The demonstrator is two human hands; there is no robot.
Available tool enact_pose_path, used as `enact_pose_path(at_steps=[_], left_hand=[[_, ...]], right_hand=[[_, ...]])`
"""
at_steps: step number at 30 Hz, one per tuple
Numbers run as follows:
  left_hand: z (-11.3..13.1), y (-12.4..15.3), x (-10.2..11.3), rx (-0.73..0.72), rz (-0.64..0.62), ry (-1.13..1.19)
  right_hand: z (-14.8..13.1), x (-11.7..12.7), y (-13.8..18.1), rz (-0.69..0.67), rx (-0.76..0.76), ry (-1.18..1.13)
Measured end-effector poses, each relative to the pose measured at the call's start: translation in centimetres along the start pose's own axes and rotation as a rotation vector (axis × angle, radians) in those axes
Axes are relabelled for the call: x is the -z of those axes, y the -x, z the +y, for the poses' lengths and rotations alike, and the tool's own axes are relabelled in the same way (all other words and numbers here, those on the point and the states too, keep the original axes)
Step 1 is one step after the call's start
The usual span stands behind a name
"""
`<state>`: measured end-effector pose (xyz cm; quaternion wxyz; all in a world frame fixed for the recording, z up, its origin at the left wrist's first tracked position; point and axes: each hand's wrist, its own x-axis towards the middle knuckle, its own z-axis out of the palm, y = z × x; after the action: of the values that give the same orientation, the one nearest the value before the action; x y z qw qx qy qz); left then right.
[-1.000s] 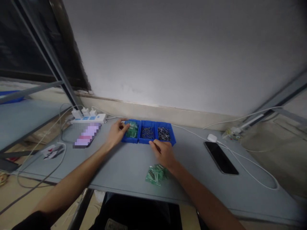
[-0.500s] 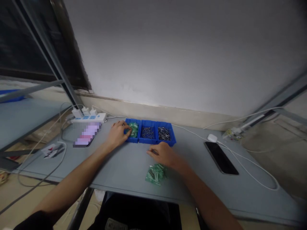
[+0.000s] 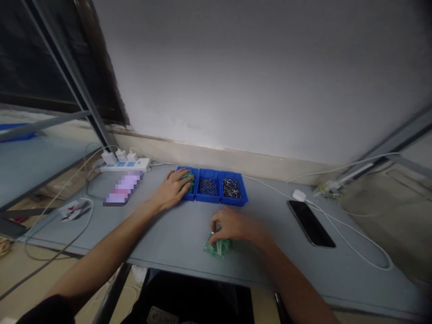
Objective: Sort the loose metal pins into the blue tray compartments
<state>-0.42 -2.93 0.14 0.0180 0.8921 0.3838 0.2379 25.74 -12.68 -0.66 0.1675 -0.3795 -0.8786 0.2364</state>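
Hands apart, left hand in blue bin — right hand on crosswise green bag

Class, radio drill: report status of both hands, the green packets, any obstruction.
Left hand on green packets in left blue bin. Right hand on green packet of metal pins on grey table. Nothing between either hand and its packet.

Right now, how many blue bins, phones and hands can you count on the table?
Blue bins: 3
Phones: 2
Hands, left hand and right hand: 2
Total: 7
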Motion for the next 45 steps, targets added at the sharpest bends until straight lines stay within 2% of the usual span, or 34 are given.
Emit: enact_pose_path(at_steps=[5,11,14,17,20,22,25,30,33,36,39,43,45], left_hand=[[-0.3,0.2,-0.4,0.031,-0.09,-0.028],[-0.1,0.1,-0.4,0.077,-0.104,-0.029],[0.2,0.0,-0.2,0.068,-0.057,-0.012],[0.8,-0.1,0.4,-0.019,0.053,0.04],[1.5,-0.1,0.8,-0.191,0.16,0.128],[2.1,0.0,0.7,-0.297,0.188,0.174],[3.2,0.4,0.1,-0.382,0.165,0.191],[4.4,0.9,-0.7,-0.429,0.074,0.19],[4.7,1.0,-0.7,-0.458,0.082,0.19],[4.7,0.9,-0.7,-0.504,0.148,0.226],[4.7,0.8,-0.6,-0.516,0.211,0.305],[4.6,0.8,-0.9,-0.373,0.313,0.426],[4.5,0.9,-1.2,-0.255,0.386,0.456]], right_hand=[[0.2,-0.7,-0.1,-0.058,0.006,-0.085],[-1.1,-0.3,-0.4,-0.05,-0.018,-0.155],[-1.6,0.3,-0.4,0.01,-0.067,-0.271],[-1.6,0.8,-0.5,0.103,-0.113,-0.409],[-1.1,1.0,-0.8,0.211,-0.161,-0.595],[-0.7,0.9,-1.1,0.319,-0.195,-0.754],[-0.3,0.8,-1.4,0.432,-0.272,-0.994],[-0.4,0.8,-1.6,0.454,-0.33,-1.226],[-0.3,0.6,-1.6,0.449,-0.326,-1.277],[0.0,0.4,-1.6,0.426,-0.325,-1.216],[0.4,0.5,-1.7,0.457,-0.339,-0.981],[0.3,0.4,-1.6,0.625,-0.291,-0.436],[-0.2,0.2,-1.5,0.667,-0.244,-0.262]])
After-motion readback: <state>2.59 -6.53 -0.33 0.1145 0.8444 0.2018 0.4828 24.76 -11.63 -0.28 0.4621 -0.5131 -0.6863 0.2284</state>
